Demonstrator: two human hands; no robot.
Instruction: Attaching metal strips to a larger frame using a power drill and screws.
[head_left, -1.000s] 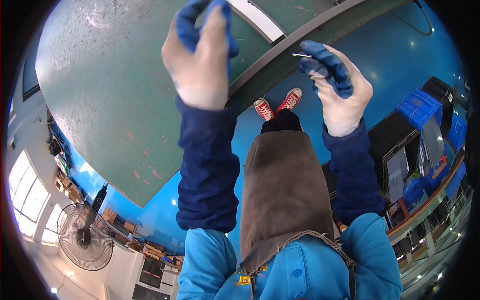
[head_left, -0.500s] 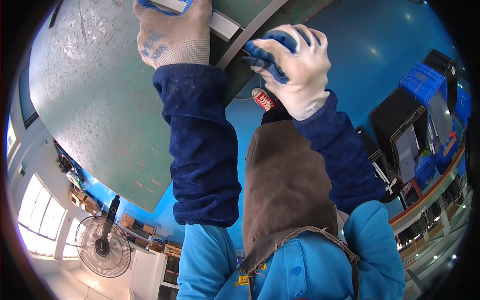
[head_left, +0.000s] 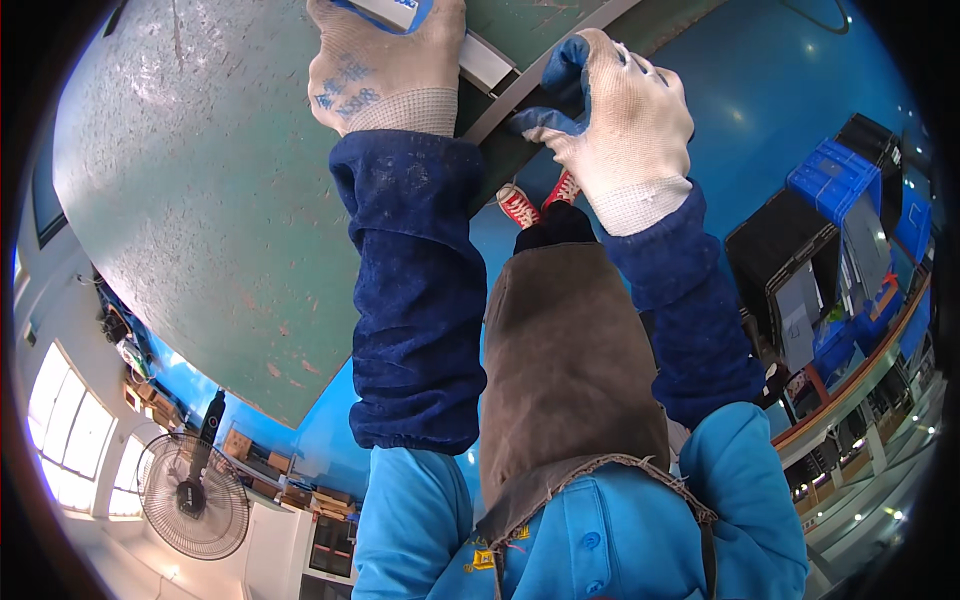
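My left hand (head_left: 390, 70), in a pale knit glove with blue coating, is closed around a light metal bar (head_left: 487, 66) at the top of the view. The bar's end sticks out to the right of the glove, and its far part is cut off. A long grey metal strip (head_left: 535, 80) runs diagonally past the bar's end, along the green table's edge. Beside this strip, my right hand (head_left: 632, 125) wears the same kind of glove. Its thumb and forefinger are curved apart with a gap between them, and nothing shows in that gap.
The scratched green table (head_left: 200, 200) fills the left side. Black and blue crates (head_left: 785, 255) stand at the right on the blue floor (head_left: 740, 130). A black fan (head_left: 193, 495) is at the lower left. My red shoes (head_left: 518, 206) show below the strip.
My right hand has moved slightly right and up, and its thumb and forefinger have spread apart. My left hand, still around the bar, sits farther right in the view.
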